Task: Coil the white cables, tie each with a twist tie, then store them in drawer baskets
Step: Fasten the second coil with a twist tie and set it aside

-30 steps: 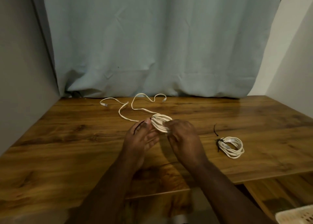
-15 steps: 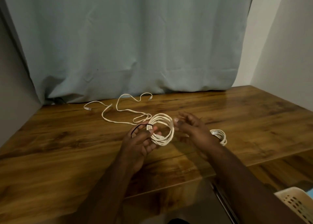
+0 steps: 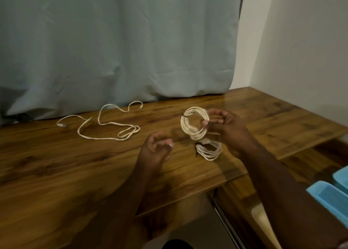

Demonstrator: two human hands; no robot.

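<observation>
My right hand (image 3: 224,128) pinches a coiled white cable (image 3: 185,124) and holds it upright above the wooden table (image 3: 56,164); a dark twist tie wraps its upper left side. Directly below it, a second coiled white cable (image 3: 209,151) lies flat on the table with a dark tie at its left. My left hand (image 3: 156,149) hovers left of the coils, fingers loosely curled, holding nothing. A third white cable (image 3: 105,124) lies loose and uncoiled at the back left.
A pale blue-grey curtain (image 3: 113,41) hangs behind the table. Blue perforated baskets (image 3: 331,198) sit at the lower right, beside an open drawer rail below the table's front edge. A white wall stands on the right.
The left hand has let go of the coil and dropped back to the left. The right hand now holds the tied coil alone, moved right over the other coil. The camera turned left.
</observation>
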